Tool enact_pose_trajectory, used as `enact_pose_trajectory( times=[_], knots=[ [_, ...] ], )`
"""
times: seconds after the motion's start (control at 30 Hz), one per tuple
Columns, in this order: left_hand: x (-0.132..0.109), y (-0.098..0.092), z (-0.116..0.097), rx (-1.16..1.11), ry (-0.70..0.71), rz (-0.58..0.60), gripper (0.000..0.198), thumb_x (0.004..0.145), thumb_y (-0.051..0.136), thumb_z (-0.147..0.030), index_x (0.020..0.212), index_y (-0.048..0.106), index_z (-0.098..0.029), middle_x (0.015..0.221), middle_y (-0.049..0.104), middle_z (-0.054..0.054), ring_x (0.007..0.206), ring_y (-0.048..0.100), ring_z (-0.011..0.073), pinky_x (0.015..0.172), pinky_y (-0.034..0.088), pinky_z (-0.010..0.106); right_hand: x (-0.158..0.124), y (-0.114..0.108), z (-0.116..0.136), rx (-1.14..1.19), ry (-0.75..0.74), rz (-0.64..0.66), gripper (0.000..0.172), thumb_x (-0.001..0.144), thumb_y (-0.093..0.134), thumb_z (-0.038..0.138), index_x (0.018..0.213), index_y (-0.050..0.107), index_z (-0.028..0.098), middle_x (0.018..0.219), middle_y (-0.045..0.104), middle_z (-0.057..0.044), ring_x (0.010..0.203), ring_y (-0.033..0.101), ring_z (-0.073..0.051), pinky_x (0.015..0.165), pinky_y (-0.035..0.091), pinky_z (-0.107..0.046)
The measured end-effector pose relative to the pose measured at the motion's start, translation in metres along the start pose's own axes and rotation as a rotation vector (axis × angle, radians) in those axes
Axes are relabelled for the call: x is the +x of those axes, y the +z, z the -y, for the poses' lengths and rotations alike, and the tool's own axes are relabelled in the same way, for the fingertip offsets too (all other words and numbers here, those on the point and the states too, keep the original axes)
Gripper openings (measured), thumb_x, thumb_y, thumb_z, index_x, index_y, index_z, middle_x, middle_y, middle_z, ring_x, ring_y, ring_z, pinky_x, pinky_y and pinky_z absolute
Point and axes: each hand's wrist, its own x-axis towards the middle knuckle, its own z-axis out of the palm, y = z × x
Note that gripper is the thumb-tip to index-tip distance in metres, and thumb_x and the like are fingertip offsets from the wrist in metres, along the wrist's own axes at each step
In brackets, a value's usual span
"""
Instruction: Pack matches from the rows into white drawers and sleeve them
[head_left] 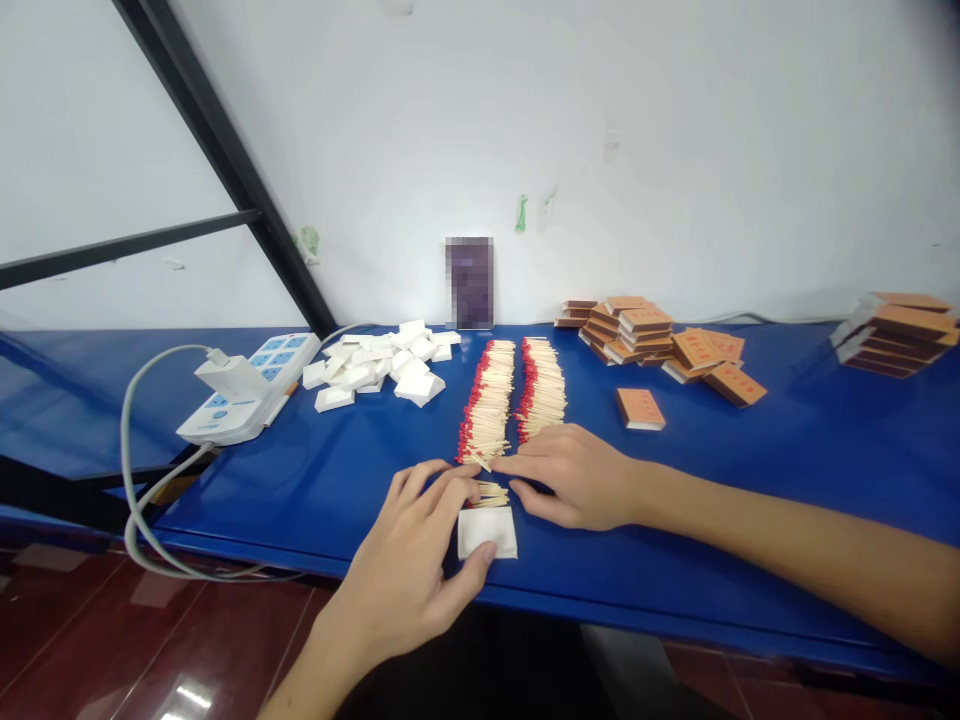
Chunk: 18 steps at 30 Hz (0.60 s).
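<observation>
Near the table's front edge lies a white matchbox tray (487,533), open side up. My left hand (424,555) steadies it, thumb on its near right edge and bent fingers reaching past its far side. A few loose matches (493,494) lie just beyond the tray, beside my left index finger. My right hand (574,475) holds nothing; its index finger is stretched out to the near end of the left row of matches (489,395), with the thumb apart below. Next to that row runs a second row of red-headed matches (542,385), its near end partly behind my right hand.
A heap of white trays (375,362) lies at the back left, beside a power strip (255,385) with a plug and cable. Orange matchbox sleeves (637,325) are piled at the back right; one matchbox (640,408) lies nearer. Another stack (896,333) stands far right.
</observation>
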Motion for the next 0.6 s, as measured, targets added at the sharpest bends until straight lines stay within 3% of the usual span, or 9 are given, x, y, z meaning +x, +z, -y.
enact_pose_trajectory(
  times=[0.43, 0.6],
  knots=[
    [-0.0009, -0.0004, -0.0007, 0.009, 0.023, 0.023, 0.029, 0.095, 0.058, -0.032, 0.121, 0.049, -0.023, 0.136, 0.06, 0.006, 0.126, 0.042, 0.0318, 0.104, 0.035, 0.048, -0.0007, -0.0017, 0.0004, 0.013, 0.018, 0.04, 0.031, 0.099, 0.044, 0.024, 0.116, 0.068, 0.015, 0.081, 0.072, -0.004, 0.068, 0.064, -0.018, 0.065, 0.038, -0.031],
    [-0.0013, -0.001, -0.0009, 0.008, 0.036, 0.026, 0.032, 0.095, 0.058, -0.033, 0.124, 0.048, -0.024, 0.138, 0.06, 0.006, 0.127, 0.042, 0.0319, 0.104, 0.035, 0.049, 0.0007, -0.0037, 0.0013, 0.008, 0.028, 0.089, 0.034, 0.099, 0.044, 0.025, 0.126, 0.062, 0.015, 0.084, 0.073, -0.004, 0.071, 0.064, -0.02, 0.066, 0.037, -0.032]
  ],
)
